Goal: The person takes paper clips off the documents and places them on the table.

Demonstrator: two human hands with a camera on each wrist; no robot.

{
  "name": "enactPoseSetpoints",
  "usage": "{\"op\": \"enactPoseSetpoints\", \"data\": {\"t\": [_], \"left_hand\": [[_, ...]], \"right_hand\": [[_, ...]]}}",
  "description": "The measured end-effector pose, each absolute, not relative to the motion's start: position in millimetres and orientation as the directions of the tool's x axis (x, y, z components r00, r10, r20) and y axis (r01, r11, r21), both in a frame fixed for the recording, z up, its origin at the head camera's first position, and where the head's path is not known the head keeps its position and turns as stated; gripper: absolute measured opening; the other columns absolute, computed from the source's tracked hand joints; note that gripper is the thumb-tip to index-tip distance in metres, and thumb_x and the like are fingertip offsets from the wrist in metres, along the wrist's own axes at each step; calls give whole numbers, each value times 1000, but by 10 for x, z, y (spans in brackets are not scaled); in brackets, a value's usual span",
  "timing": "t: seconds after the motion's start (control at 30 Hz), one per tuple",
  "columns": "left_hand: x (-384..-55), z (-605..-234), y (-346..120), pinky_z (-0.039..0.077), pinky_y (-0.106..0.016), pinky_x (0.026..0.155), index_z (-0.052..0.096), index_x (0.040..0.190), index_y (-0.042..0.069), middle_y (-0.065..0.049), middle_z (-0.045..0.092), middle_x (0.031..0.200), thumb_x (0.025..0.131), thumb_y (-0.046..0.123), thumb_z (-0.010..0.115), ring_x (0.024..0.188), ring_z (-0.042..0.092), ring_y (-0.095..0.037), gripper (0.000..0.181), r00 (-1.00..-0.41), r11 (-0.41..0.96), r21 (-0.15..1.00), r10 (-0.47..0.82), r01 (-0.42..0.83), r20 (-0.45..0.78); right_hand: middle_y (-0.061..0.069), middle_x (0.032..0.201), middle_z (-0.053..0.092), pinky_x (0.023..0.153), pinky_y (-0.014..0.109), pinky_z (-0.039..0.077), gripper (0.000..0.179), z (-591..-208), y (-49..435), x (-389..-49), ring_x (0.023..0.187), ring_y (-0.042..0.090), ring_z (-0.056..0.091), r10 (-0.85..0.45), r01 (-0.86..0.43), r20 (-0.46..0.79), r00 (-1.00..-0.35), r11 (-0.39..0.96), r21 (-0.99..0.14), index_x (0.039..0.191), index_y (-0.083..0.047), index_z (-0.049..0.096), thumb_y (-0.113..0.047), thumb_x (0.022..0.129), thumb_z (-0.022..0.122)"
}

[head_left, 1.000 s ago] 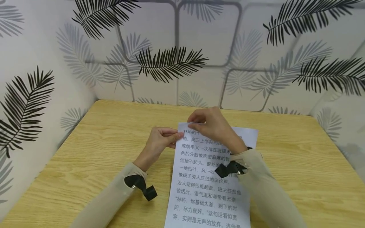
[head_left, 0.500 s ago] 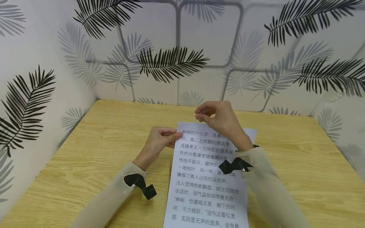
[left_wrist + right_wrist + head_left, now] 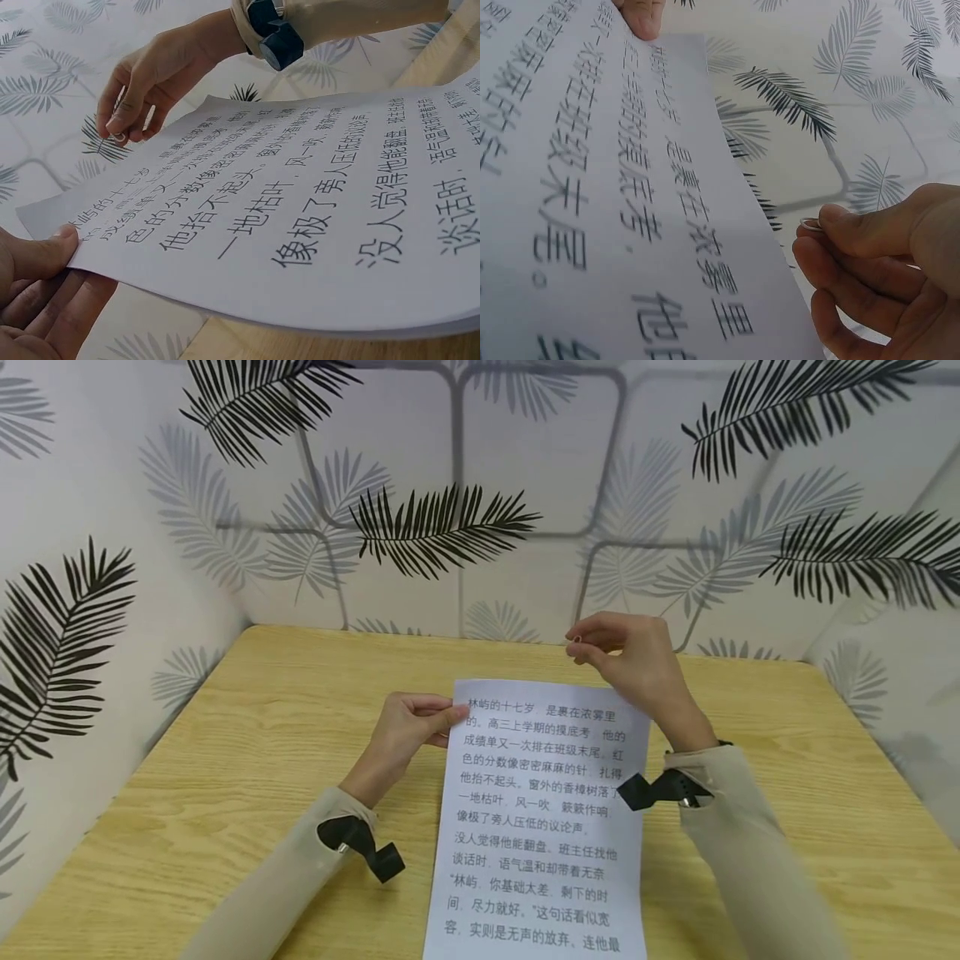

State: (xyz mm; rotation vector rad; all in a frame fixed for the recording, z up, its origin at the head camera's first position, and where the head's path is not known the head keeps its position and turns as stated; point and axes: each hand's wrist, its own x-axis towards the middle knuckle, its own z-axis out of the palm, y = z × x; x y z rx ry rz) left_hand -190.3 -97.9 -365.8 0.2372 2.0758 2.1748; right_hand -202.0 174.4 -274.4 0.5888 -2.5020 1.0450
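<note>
My left hand [image 3: 408, 731] pinches the upper left edge of white printed paper [image 3: 536, 827], thumb on top and fingers beneath. In the left wrist view the paper [image 3: 322, 202] is tilted, and its near edge looks like more than one sheet. My right hand [image 3: 637, 656] is above the paper's top right corner. Between thumb and index finger it pinches a small paper clip [image 3: 811, 224], of which only a pale wire loop shows. The fingers hide the rest of the clip. In the right wrist view, the right hand [image 3: 885, 277] is beside the paper's top edge.
A wooden table [image 3: 247, 760] lies under the arms and paper. Behind it rises a pale wall covering [image 3: 525, 577] with leaf prints. Each wrist carries a black strap-on camera, the left camera [image 3: 363, 846] and the right camera [image 3: 663, 789].
My right hand has moved up and to the right from the paper's top edge, with the paper clip now in sight between its fingertips. My left hand keeps its pinch on the paper.
</note>
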Motion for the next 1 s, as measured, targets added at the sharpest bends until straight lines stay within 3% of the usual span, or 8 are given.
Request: {"op": "enactPoseSetpoints", "data": {"t": [0.3,0.6,1.0], "left_hand": [[-1907,-3636,-978,60,-29,63,68,104,-13,-13,73,87,86,4,72,69,71,-17,25,-980,-44,999,196,15,23],[-1934,-3607,-991,60,-28,62,67,105,-14,-10,73,85,87,3,71,69,70,-16,25,-983,-46,999,182,20,28],[-1926,-3604,-1038,60,-27,61,67,105,-14,-9,73,84,87,5,72,68,70,-16,27,-986,-39,999,168,16,23]], "right_hand": [[12,85,72,58,14,49,9,-2816,2176,-1952,71,23,69,-194,-464,488,-851,713,-526,96,-3,72,-5,87,72],[12,84,72,60,12,47,12,-2932,2591,-1851,67,-4,61,-167,-400,433,-886,748,-529,97,-2,72,-10,88,72],[8,82,72,57,19,50,9,-3199,2933,-1743,68,8,65,-147,-319,347,-926,797,-513,95,-4,71,-10,89,71]]}}
